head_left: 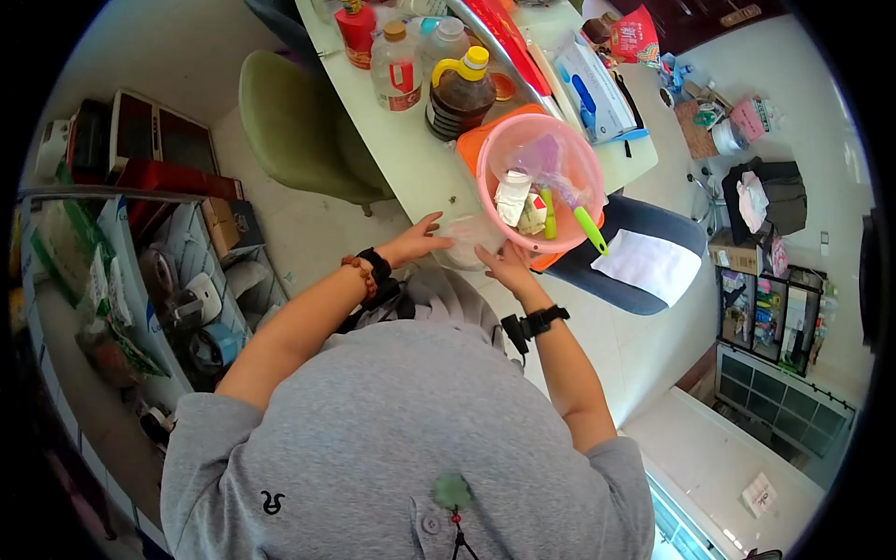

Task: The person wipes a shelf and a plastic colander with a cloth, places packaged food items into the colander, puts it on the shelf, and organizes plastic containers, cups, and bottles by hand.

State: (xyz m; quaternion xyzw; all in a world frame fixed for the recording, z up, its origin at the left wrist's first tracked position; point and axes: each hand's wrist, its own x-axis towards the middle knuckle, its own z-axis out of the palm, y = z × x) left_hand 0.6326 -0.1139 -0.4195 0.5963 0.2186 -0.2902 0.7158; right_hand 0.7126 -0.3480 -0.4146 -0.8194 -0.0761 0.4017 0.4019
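A clear, whitish plastic item (460, 243), perhaps a bag or lid, lies at the near edge of the pale table, between my hands. My left hand (415, 240) touches its left side, fingers spread. On its right side is my right hand (509, 268), fingers apart, just below the pink basin. The pink basin (595, 173) rests on an orange board (474, 143). Inside it are a purple-tinted plastic bag (541, 157), small white packets (512, 196) and green-handled tools (549, 215), one handle reaching over the rim.
Bottles stand behind the basin, including a dark one with a yellow cap (460, 93). A blue-and-white box (593, 89) lies at the back right. A green chair (294, 131) is left of the table; a dark chair with a white cloth (644, 266) is at the right.
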